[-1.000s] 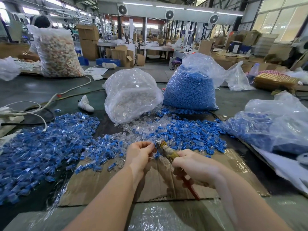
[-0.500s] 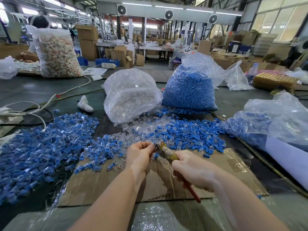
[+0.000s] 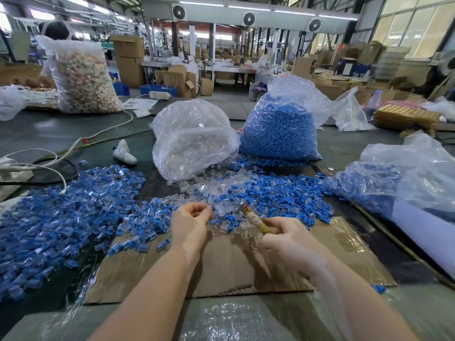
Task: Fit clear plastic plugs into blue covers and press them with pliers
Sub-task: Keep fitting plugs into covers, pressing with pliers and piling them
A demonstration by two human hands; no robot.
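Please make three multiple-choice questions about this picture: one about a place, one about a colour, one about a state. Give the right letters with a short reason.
1. Where does the bag of clear plugs stand?
A. left of the bag of blue covers
B. right of it
C. on the cardboard sheet

2. What colour is the wrapping on the pliers?
A. green
B. yellowish
C. black

3. What does the right hand do?
A. lies flat and open
B. has its grip on the pliers
C. lifts a bag

Answers: 1 A, the clear bag is on the left; 2 B, the handle looks yellowish; 3 B, fingers curl round the handle.
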